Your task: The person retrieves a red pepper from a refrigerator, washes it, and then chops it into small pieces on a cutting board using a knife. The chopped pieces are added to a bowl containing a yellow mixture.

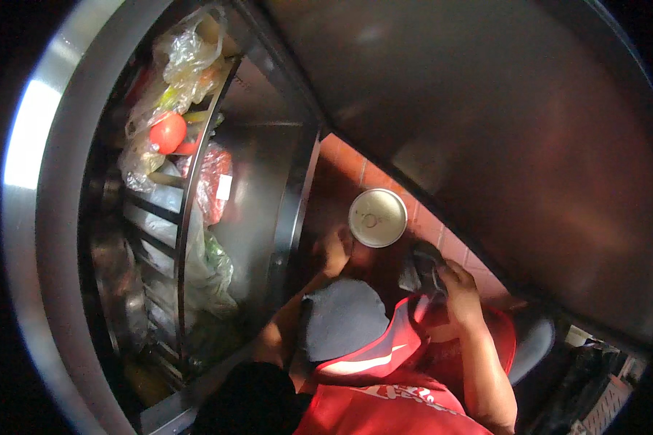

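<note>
A round, pale metal lid or can top (378, 217) with a small ring shape at its middle is low down over the red tiles. My left hand (335, 252) is just left of it, in shadow; its fingers are too dim to read. On the other side, my right hand (460, 284) has bent fingers against a dark, rounded thing (423, 262), perhaps a shoe. Whether it grips that thing is hidden. One grey-clad knee (344, 319) and a red apron (384, 406) show between my forearms.
An open steel fridge stands at the left. Its slatted shelf (189, 217) bears bagged produce (196, 61), a tomato-red round thing (168, 133) and a red package (214, 181). A large dark door panel (486, 123) slants across the upper right. Red floor tiles (442, 232) run beneath it.
</note>
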`<state>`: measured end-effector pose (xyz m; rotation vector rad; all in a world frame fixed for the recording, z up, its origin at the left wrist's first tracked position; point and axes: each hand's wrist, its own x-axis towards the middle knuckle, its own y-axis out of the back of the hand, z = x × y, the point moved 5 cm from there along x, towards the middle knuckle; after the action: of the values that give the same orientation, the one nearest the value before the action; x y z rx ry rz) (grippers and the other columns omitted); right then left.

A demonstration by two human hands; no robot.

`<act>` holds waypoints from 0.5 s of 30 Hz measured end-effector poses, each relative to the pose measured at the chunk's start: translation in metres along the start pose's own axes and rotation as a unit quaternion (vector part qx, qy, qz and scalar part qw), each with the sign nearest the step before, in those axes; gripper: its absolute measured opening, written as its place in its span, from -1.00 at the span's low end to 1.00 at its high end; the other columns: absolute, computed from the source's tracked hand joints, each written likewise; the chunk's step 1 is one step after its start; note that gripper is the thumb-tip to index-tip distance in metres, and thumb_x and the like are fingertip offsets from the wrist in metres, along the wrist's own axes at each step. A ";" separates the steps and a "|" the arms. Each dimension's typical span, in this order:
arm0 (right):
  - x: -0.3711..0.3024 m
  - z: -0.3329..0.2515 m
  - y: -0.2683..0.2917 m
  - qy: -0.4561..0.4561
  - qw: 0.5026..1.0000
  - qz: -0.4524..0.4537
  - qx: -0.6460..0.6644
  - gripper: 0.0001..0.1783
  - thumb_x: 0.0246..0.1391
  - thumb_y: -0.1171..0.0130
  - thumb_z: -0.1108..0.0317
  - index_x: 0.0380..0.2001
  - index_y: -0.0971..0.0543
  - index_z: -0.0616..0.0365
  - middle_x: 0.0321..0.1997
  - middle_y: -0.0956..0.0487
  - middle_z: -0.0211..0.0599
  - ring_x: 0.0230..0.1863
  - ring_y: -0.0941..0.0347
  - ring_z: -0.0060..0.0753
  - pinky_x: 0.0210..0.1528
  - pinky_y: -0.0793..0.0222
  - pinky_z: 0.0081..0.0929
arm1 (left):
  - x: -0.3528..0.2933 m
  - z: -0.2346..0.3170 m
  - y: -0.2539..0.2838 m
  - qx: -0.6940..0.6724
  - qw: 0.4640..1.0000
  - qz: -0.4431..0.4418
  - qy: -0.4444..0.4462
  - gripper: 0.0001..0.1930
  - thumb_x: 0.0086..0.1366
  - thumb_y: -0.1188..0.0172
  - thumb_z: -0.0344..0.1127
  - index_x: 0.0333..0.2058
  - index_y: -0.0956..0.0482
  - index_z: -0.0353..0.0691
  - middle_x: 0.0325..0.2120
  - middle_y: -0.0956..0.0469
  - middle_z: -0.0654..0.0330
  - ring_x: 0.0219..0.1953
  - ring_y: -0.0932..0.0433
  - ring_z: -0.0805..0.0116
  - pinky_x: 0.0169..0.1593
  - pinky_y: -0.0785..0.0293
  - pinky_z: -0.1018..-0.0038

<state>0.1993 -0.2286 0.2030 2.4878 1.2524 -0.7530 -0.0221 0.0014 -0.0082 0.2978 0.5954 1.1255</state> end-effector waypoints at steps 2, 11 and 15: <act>-0.031 -0.027 0.009 -0.009 1.000 0.017 -0.021 -0.65 0.28 -0.09 0.24 -0.07 -0.59 0.33 -0.09 -0.60 -0.28 -0.06 -0.42 -0.50 0.07 -0.30 -0.49 | -0.001 -0.065 0.011 0.069 0.987 -0.045 0.136 -0.68 0.30 -0.19 -0.10 -0.43 -0.65 -0.28 -0.49 -0.65 0.08 -0.39 -0.63 0.15 -0.20 -0.55 0.25; -0.126 -0.104 0.060 0.115 0.981 -0.006 -0.158 -0.73 0.13 -0.16 0.38 -0.54 -0.57 0.40 -0.43 -0.63 -0.15 -0.39 -0.49 -0.37 -0.26 -0.38 -0.43 | 0.025 -0.064 -0.035 0.108 0.957 -0.190 0.191 -0.52 0.27 -0.03 -0.06 -0.70 -0.56 -0.29 -0.70 -0.60 0.03 -0.70 -0.54 0.14 -0.57 -0.44 0.18; -0.187 -0.151 0.080 0.274 0.950 0.046 -0.140 -0.79 -0.01 -0.20 0.33 -0.47 -0.54 0.31 -0.52 -0.56 -0.14 -0.52 -0.44 -0.27 -0.39 -0.31 -0.42 | 0.029 -0.073 -0.050 0.044 0.962 -0.166 0.212 -0.54 0.23 0.00 -0.08 -0.73 -0.54 -0.26 -0.75 -0.57 0.13 -0.81 -0.42 0.32 -0.67 -0.36 0.28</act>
<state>0.2211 -0.3349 0.4317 2.5647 1.2771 0.1582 -0.0183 0.0019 -0.1010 0.0239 1.0369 0.8382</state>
